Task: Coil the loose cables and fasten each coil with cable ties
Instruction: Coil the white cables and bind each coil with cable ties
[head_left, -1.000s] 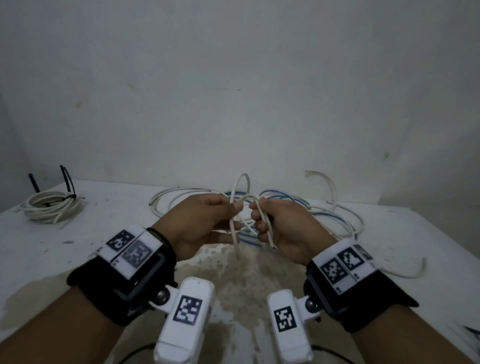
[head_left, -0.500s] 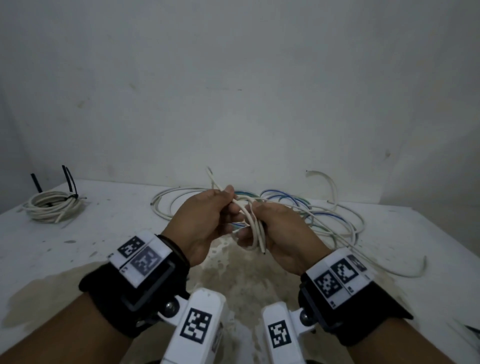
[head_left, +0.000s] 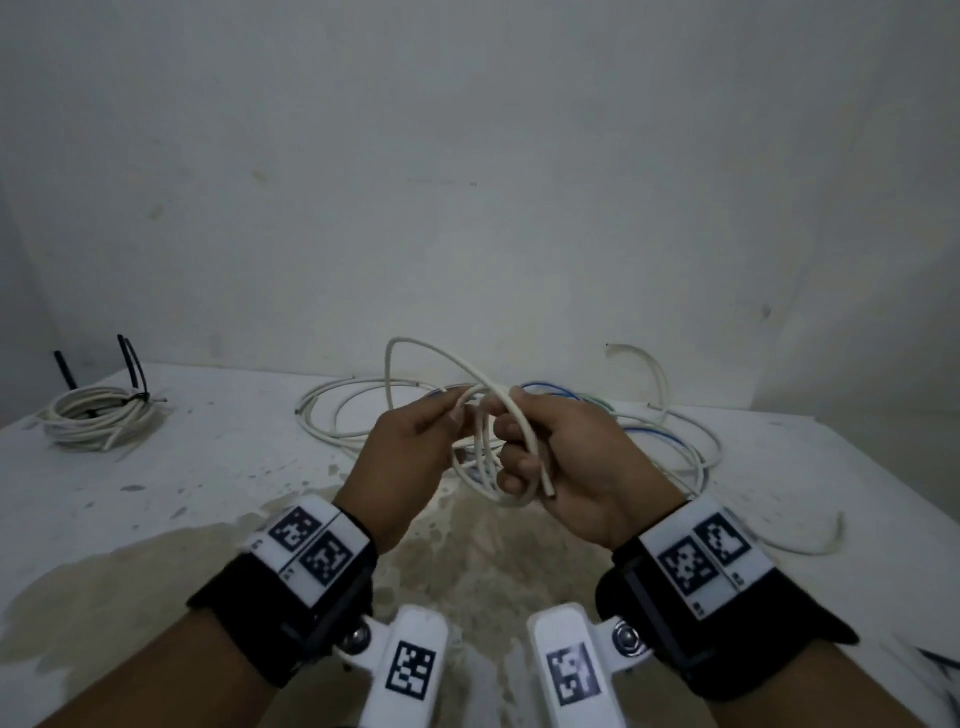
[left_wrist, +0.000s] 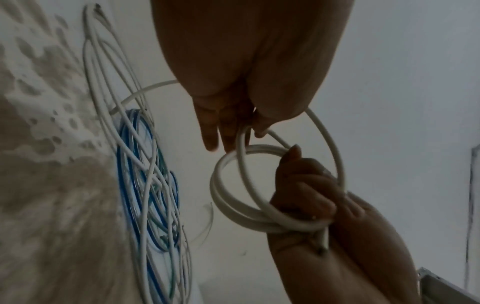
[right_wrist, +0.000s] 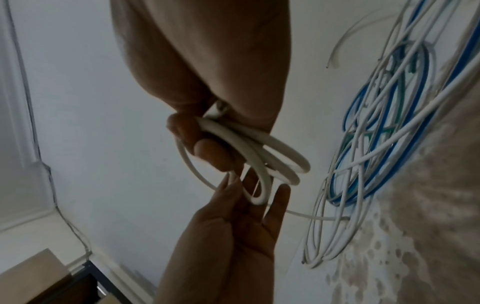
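Head view: right hand (head_left: 566, 467) grips the white cable coil (head_left: 485, 462); left hand (head_left: 410, 457) pinches the feeding strand. Stiff loops may spring free if the grip slackens.

One head view, two close wrist views.
We look down at the table (head_left: 156, 509); both murky wrist views share, seemingly, the white cable coil (left_wrist: 233, 207).

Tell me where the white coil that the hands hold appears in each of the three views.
Head: white coil at centre, between left hand and right hand.
Left wrist: coil right of centre, gripped by the right hand.
Right wrist: coil at centre, below the palm.
Shared landmark: blue cable on the table.
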